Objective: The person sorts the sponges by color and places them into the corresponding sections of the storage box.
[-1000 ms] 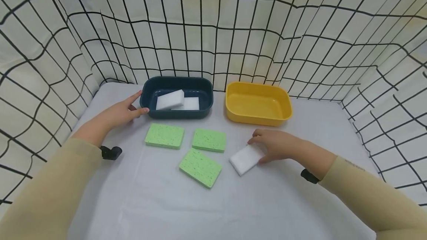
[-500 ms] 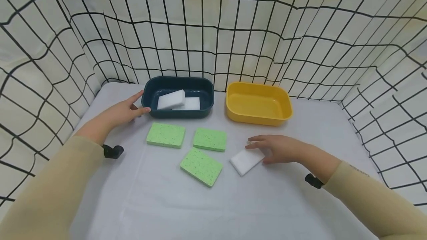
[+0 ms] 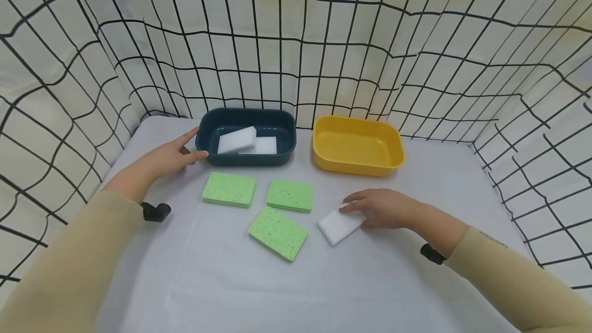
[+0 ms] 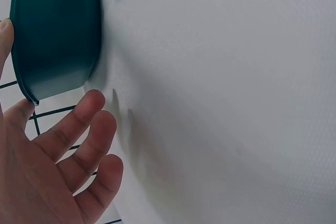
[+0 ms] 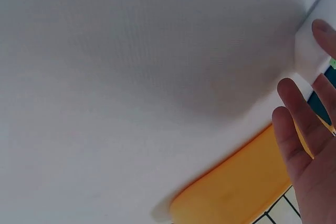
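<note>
A white sponge (image 3: 339, 226) lies at an angle on the table. My right hand (image 3: 386, 208) is over its far right end, fingers spread and nearly straight, the thumb by its near side. In the right wrist view the thumb overlaps the white sponge (image 5: 307, 56). My left hand (image 3: 168, 157) touches the left end of a dark teal tub (image 3: 250, 160), thumb and index finger at its rim. The other left fingers (image 4: 102, 129) extend free beside the tub. Two white sponges (image 3: 237, 140) lie inside the tub, one leaning on the other.
Three green speckled sponges (image 3: 228, 189) lie in front of the teal tub on the white-covered table (image 3: 231, 292). A yellow tub (image 3: 358, 164) stands to its right, with nothing inside. Black wire grid (image 3: 300, 40) walls the table at the back and both sides.
My right hand has loosened from the white sponge, its fingers spreading apart over it. The sponge lies in nearly the same place. My left hand stays at the teal tub.
</note>
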Demonstrator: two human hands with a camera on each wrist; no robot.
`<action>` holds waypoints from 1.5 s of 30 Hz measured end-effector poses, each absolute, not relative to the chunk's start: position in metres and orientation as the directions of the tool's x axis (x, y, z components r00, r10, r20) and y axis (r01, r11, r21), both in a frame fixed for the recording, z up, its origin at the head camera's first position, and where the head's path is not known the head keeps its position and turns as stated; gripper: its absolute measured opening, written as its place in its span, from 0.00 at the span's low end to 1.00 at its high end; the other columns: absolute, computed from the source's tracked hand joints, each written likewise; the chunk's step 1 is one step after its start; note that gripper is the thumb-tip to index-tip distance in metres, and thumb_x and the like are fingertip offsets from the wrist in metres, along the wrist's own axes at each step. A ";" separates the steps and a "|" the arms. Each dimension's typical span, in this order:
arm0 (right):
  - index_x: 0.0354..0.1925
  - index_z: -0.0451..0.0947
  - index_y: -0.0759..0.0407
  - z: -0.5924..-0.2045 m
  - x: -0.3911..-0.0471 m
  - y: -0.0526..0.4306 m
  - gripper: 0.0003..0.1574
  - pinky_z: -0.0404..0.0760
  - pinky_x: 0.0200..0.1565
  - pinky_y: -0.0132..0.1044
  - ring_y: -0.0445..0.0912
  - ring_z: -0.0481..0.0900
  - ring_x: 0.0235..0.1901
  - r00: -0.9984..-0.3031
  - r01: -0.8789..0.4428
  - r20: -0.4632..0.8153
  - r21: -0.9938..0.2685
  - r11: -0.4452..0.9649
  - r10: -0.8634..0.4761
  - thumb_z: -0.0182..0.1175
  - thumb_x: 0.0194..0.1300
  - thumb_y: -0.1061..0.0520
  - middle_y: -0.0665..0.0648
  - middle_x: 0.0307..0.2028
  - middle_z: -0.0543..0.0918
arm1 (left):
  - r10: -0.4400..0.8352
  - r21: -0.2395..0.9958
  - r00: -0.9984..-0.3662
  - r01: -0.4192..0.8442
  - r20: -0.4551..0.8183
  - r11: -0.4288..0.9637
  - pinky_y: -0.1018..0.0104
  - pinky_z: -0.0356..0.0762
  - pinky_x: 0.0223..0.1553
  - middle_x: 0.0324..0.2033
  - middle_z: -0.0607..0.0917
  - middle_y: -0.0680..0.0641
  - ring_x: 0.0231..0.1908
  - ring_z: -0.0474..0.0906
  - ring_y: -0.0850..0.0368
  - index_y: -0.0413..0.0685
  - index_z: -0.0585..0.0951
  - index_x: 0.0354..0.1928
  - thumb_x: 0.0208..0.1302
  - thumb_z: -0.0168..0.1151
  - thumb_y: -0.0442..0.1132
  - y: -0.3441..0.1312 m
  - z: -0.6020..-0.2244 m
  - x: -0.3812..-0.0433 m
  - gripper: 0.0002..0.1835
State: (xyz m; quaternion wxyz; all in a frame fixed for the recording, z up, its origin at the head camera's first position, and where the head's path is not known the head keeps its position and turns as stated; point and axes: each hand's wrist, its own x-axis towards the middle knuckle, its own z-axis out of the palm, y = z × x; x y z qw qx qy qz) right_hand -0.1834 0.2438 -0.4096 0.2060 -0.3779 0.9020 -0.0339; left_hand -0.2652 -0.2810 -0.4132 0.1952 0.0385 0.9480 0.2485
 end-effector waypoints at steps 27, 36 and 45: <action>0.65 0.74 0.30 -0.378 -0.187 0.251 0.36 0.78 0.49 0.43 0.45 0.76 0.48 -0.755 -0.519 -0.284 -0.292 0.804 -0.591 0.72 0.59 0.43 0.46 0.65 0.72 | 0.176 0.479 -0.927 -0.004 -0.331 0.878 0.39 0.69 0.48 0.53 0.78 0.31 0.40 0.78 0.46 0.59 0.31 0.79 0.66 0.49 0.72 -0.279 -0.411 -0.263 0.54; 0.63 0.76 0.33 -0.369 -0.197 0.238 0.34 0.79 0.49 0.43 0.46 0.74 0.53 -0.742 -0.564 -0.208 -0.319 0.761 -0.637 0.72 0.59 0.45 0.46 0.60 0.74 | 0.175 0.473 -0.927 -0.003 -0.332 0.881 0.38 0.69 0.49 0.54 0.76 0.30 0.42 0.77 0.45 0.59 0.31 0.78 0.65 0.49 0.73 -0.278 -0.410 -0.264 0.55; 0.63 0.77 0.36 -0.351 -0.217 0.212 0.31 0.77 0.55 0.47 0.50 0.72 0.57 -0.758 -0.546 -0.170 -0.364 0.755 -0.630 0.70 0.62 0.45 0.51 0.62 0.73 | 0.183 0.477 -0.924 0.000 -0.337 0.879 0.41 0.70 0.47 0.54 0.77 0.30 0.41 0.77 0.45 0.58 0.30 0.78 0.66 0.49 0.72 -0.279 -0.411 -0.263 0.55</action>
